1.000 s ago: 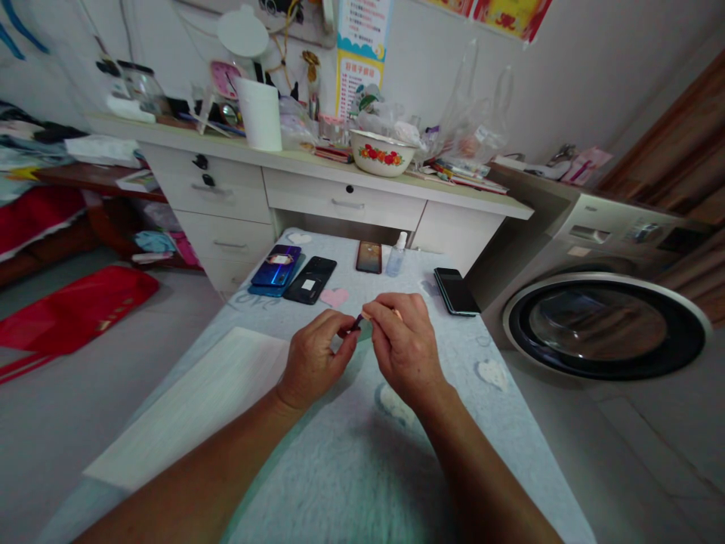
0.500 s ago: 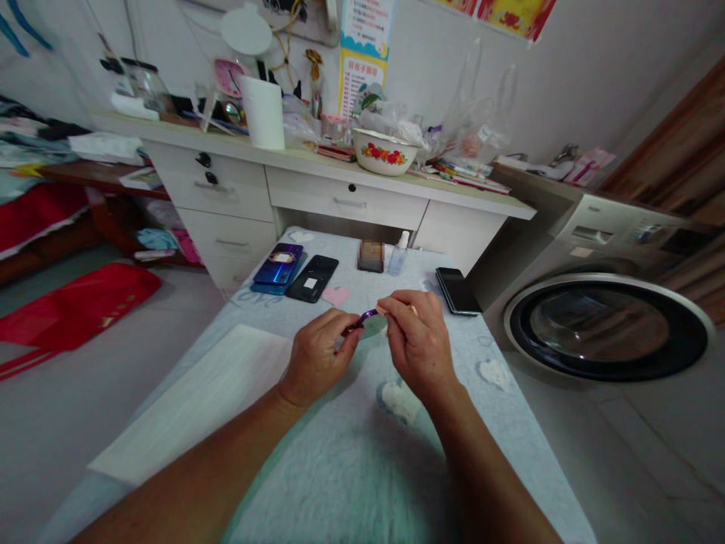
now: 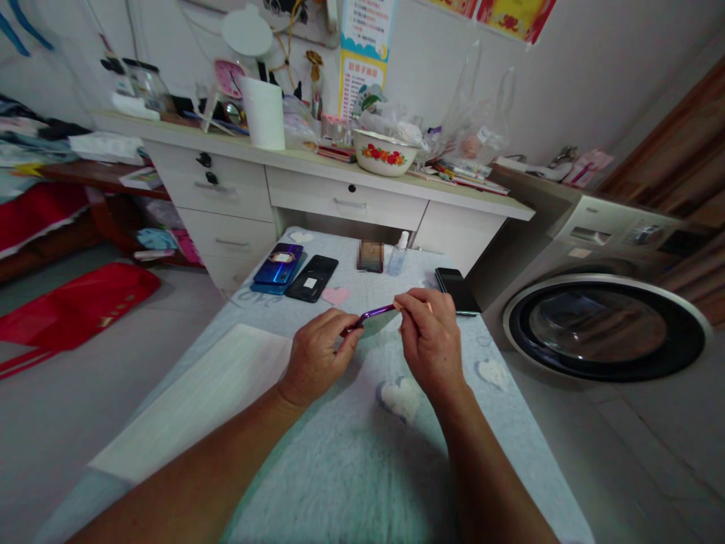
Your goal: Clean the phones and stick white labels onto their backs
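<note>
We record both hands together above the table (image 3: 390, 483), working on one thin purple-edged slab (image 3: 378, 311) that we see nearly edge-on. The slab sits between the hands, raised off the cloth. The left hand (image 3: 318, 357) pinches its left end between thumb and fingers. The right hand (image 3: 433, 340) has its fingers bent closed on the right end; a small orange patch (image 3: 429, 308) shows past them, too small for us to identify with confidence.

Around the hands we note: a blue phone (image 3: 279, 262) lying on a lighter blue phone (image 3: 270, 289), with a black phone (image 3: 313, 278) just beside them; a brownish phone (image 3: 371, 257), its surface partly blurred, next to an upright spray bottle (image 3: 397, 257); and a dark phone (image 3: 455, 287) near the table's right edge, behind the right hand. A pale sheet (image 3: 198, 400) lies along the table's left side.
</note>
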Action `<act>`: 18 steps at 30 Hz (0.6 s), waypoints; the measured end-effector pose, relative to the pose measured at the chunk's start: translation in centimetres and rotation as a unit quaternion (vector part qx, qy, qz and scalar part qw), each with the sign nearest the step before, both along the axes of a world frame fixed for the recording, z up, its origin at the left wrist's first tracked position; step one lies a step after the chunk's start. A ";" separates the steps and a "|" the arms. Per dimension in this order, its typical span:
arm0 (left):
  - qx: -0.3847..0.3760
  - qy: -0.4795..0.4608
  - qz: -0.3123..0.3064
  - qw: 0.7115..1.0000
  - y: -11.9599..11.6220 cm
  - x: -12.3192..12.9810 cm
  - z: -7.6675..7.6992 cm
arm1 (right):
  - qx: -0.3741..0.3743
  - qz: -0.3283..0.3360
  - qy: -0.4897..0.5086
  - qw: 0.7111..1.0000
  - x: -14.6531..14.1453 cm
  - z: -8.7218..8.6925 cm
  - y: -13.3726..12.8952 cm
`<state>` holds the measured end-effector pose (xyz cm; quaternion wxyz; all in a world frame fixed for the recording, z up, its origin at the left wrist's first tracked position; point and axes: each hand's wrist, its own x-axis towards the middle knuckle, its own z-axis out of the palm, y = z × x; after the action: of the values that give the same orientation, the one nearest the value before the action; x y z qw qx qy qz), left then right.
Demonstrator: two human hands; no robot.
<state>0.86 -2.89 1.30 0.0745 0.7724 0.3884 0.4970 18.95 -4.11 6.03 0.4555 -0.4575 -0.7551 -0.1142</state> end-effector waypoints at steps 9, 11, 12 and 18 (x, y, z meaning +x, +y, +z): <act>-0.004 0.006 -0.001 1.000 -0.1 -0.1 -0.5 | 0.010 0.020 0.000 1.000 -0.8 -0.5 -0.3; -0.005 0.007 -0.001 1.000 0.0 0.0 -0.6 | 0.008 0.029 -0.002 1.000 -1.0 -0.5 -0.5; -0.006 0.008 -0.002 1.000 0.0 0.0 -0.6 | 0.005 0.033 -0.004 0.999 -1.0 -0.5 -0.5; -0.005 0.010 -0.010 1.000 -0.2 0.0 -0.2 | 0.000 0.053 -0.010 0.999 -1.7 -0.5 -1.0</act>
<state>0.89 -3.05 1.06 0.0792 0.7808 0.3836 0.4868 17.26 -5.08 5.52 0.4536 -0.4156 -0.7827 -0.0943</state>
